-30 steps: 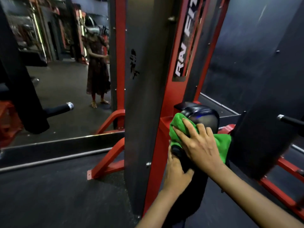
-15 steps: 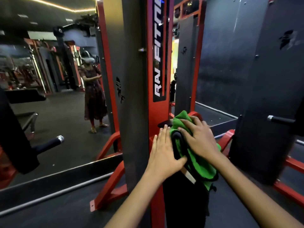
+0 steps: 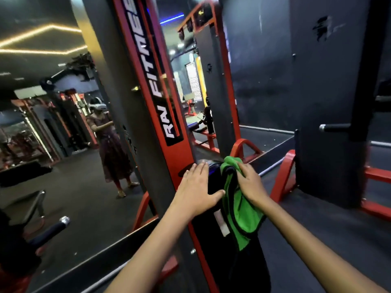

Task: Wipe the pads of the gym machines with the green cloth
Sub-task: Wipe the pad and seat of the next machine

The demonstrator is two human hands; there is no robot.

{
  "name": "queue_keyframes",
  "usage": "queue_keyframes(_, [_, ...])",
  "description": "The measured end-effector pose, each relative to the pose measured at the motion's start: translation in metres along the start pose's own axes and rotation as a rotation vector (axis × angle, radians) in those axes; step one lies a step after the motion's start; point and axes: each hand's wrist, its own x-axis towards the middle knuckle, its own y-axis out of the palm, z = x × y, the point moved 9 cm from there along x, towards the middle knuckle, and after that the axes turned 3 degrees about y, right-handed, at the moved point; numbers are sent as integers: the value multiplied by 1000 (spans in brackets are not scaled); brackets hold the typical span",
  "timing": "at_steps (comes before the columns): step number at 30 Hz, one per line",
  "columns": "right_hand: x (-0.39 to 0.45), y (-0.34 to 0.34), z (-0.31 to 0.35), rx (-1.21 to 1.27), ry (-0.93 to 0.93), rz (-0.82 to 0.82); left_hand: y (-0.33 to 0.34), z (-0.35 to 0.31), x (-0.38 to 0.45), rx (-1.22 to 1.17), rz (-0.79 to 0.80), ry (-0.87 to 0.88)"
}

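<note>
Two tall grey steel uprights trimmed in red point(image 3: 135, 106) fill most of the head view, the near one bearing a black label with white letters; a wall mirror point(image 3: 53, 134) behind them reflects a standing person and more of the gym. Below and between the uprights stands the black vinyl pad of the gym machine point(image 3: 213, 185), seen nearly edge-on, with a small white tag on its side. Over the pad's top and down its right face hangs the green cloth with dark piping point(image 3: 241, 210). The right hand point(image 3: 250, 185) presses the cloth onto the pad, fingers bent over its upper fold, so this grip has hold of the cloth. The left hand point(image 3: 197, 190) lies flat on the pad's left side, fingers straight and thumb spread toward the cloth, holding nothing, only bracing. By my reading the wiping of this pad is under way near its top; the next move would call for drawing the cloth down the face while the left hand keeps the pad steady. Much of the pad's lower length merges into shadow, its front face is hidden by the cloth and hand, and motion blur softens the machine at far right.
</note>
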Motion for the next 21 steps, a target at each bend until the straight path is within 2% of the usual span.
queue_keyframes(6, [-3, -1, -37, -70, 124, 65, 6, -14, 28, 113, 130, 112])
queue_keyframes(10, [4, 0, -30, -26, 53, -1, 13, -25, 45, 175, 184, 153])
queue_keyframes(14, [-29, 18, -76, 230, 166, -27, 22, -33, 52, 372, 190, 205])
queue_keyframes(18, [-56, 28, -125, 246, 306, 42, 28, -40, 50, 560, 151, 236])
queue_keyframes(21, [-37, 22, -105, 232, 276, 74, 29, -39, 51, 596, 136, 240])
